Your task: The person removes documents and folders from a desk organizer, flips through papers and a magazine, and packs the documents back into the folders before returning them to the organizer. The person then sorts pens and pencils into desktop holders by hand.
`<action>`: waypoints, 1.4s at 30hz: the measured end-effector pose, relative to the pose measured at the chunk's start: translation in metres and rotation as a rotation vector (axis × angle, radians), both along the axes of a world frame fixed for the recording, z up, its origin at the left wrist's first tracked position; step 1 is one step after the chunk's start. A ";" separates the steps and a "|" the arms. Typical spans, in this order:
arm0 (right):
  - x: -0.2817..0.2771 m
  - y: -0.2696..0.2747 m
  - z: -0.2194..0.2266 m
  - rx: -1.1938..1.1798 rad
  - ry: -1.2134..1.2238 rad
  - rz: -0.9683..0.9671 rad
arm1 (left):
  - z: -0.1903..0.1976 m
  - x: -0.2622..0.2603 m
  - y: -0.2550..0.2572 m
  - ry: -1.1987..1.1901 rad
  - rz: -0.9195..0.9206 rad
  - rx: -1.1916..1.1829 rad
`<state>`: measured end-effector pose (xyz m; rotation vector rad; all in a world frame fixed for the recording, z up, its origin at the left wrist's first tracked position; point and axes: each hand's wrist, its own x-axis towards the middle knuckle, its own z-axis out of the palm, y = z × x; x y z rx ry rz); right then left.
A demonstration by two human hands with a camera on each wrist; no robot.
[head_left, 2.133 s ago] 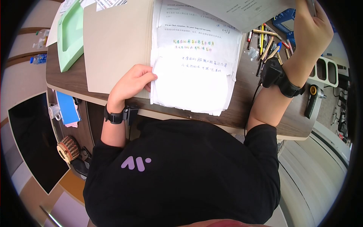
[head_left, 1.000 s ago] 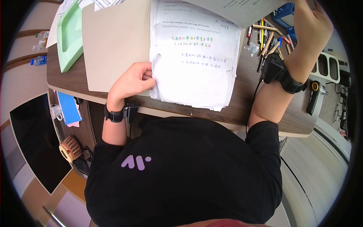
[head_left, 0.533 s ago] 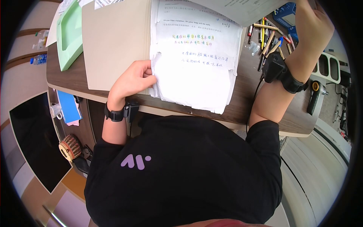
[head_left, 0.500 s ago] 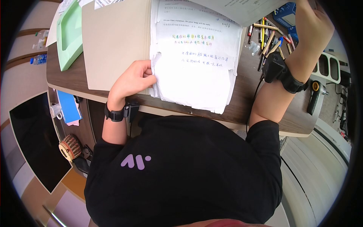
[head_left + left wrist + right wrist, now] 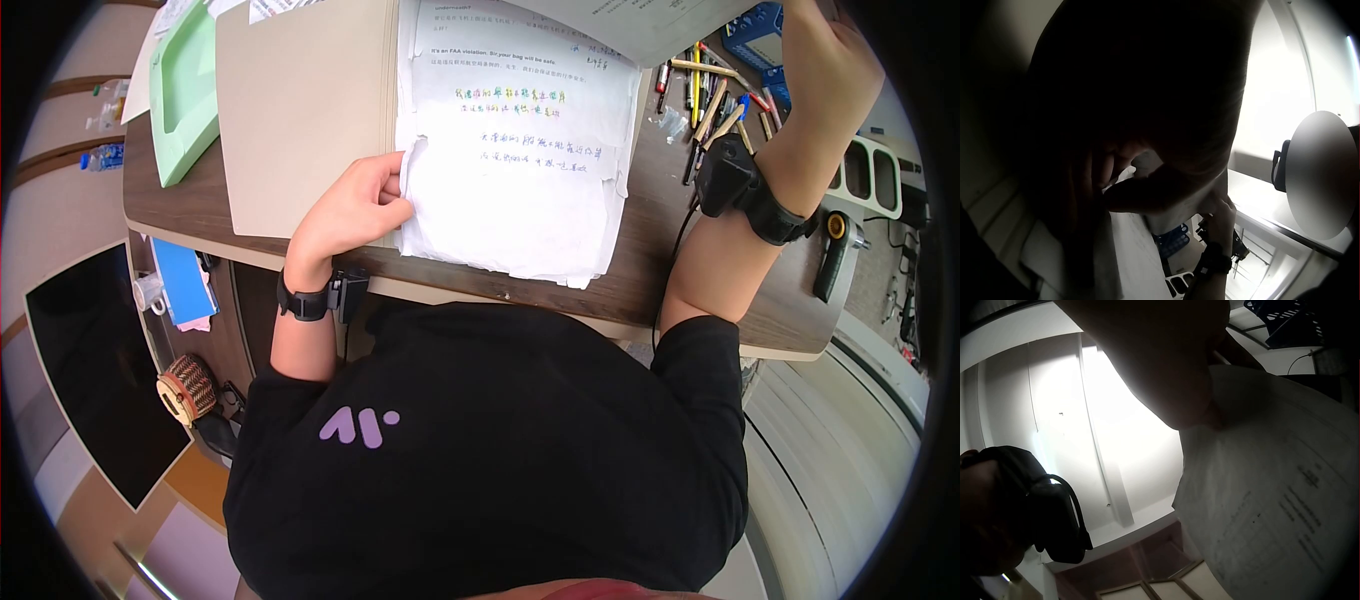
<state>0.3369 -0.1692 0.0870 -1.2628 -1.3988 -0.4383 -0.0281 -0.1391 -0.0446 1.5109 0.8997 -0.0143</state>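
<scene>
Pages [image 5: 510, 225] crept toward 12 o'clock, handling seemingly unfinished, left fingers [image 5: 391, 168] pinching their edge, right fingers [image 5: 1211, 414] grasping a sheet [image 5: 650, 38].

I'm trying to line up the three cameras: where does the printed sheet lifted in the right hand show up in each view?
Head: the lifted sheet is at the top edge, right of centre.
Left wrist: the lifted sheet is a grey patch below and slightly right of centre, partly hidden.
Right wrist: the lifted sheet fills much of the right half.
Shared landmark: the right hand, beside the sheet in all three.
</scene>
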 end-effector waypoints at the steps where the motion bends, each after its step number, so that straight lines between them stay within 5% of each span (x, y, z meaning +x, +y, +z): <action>1: 0.000 0.000 0.000 0.002 0.003 0.003 | 0.001 0.001 -0.002 0.000 0.000 0.001; 34: 0.007 -0.005 0.007 -0.026 0.108 0.075 | 0.012 -0.007 -0.001 -0.151 0.138 -0.201; 39: -0.002 -0.008 0.008 0.005 0.112 0.060 | -0.007 -0.019 0.003 -0.354 0.250 -0.430; 42: -0.005 -0.010 0.010 -0.006 0.116 0.105 | 0.023 0.001 -0.009 -0.565 0.398 -0.532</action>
